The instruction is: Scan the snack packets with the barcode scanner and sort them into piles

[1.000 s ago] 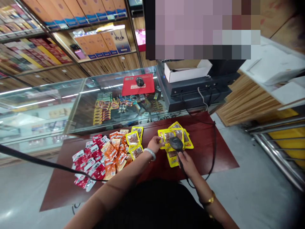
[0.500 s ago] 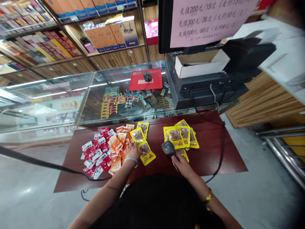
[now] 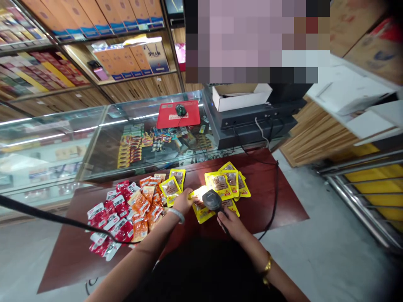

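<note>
My left hand [image 3: 183, 202] grips the left edge of a yellow snack packet [image 3: 202, 216], its fingers closed on it. Wrapped in my right hand [image 3: 233, 225] is a dark barcode scanner [image 3: 211, 200], its head over that packet and a bright light falling there. Several other yellow packets [image 3: 218, 181] lie overlapped just beyond the scanner. To the left of them are a few more yellow packets [image 3: 170, 187], beside a heap of orange packets [image 3: 140, 227] and a heap of red-and-white packets [image 3: 123, 231]. The scanner covers part of the held packet.
The packets lie on a dark red tabletop [image 3: 270, 209] against a glass display counter [image 3: 103, 155]. On the counter are a red mouse pad [image 3: 163, 119], a computer mouse [image 3: 180, 110] and an open white box [image 3: 242, 100]. A black cable [image 3: 276, 197] hangs along the right side.
My left hand has moved right from the orange and yellow packets, bringing a yellow packet under the scanner. The scanner's light now shines on it. The whole view has shifted.
</note>
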The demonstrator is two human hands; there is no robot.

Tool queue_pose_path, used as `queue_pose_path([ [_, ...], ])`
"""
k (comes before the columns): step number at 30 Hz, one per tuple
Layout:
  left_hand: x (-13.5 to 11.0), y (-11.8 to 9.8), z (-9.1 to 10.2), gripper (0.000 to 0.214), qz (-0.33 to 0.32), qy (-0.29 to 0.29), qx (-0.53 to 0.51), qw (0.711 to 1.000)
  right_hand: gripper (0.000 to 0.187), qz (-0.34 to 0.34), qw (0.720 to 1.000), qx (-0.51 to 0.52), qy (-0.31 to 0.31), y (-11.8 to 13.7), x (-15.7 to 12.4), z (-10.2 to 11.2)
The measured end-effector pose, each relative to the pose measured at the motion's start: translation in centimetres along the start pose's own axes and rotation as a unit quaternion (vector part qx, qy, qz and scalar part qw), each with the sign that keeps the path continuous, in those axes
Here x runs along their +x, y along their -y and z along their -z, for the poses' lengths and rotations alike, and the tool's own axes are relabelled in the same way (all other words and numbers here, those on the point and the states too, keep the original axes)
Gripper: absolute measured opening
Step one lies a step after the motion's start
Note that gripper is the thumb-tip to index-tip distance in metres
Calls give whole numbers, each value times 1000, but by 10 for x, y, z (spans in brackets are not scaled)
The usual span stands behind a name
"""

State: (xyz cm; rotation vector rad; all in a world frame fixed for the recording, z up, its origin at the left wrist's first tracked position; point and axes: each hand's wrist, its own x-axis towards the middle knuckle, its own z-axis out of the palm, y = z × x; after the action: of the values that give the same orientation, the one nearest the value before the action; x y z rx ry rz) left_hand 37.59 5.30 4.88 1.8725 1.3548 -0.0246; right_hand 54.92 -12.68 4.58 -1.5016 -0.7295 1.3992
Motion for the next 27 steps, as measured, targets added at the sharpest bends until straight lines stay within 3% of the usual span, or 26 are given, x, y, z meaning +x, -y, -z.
queue_pose_path([
  [5,24,-34,-16,33,-49,20,22,998,46,2,999,27,-41,10,-5,12],
  [12,69,-84,-53,28,-99,43,-95,990,52,-33,985,100,-139,11,-6,38],
  [19,87,-84,-61,28,-79,56,-115,989,51,-12,983,86,-164,13,-5,57],
  [24,86,-94,-65,37,-35,63,-119,990,50,-28,980,102,-168,13,-5,57],
  [27,77,-89,-57,46,-45,40,-105,993,48,-38,981,102,-161,12,-2,55],
])
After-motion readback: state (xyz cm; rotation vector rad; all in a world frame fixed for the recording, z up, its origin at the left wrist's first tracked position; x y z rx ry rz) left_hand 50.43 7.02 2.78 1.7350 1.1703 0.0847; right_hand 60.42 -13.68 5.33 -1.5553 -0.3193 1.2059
